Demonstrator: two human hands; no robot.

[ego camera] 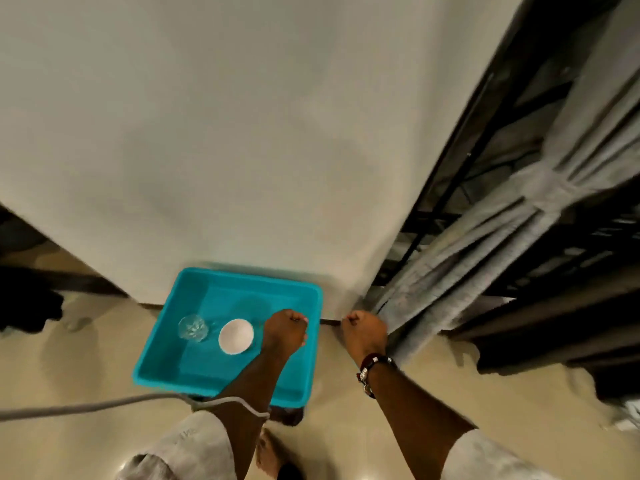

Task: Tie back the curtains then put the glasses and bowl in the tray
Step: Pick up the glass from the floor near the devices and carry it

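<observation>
The left forearm point(249, 386) covers part of the near right side of the teal tray point(194, 372), and the left hand point(285, 332), curled into a fist over it, hides whatever its fingers might hold. The gathered grey curtain point(485, 244) is smeared by motion blur and runs off the right edge, so its tie cannot be made out
</observation>
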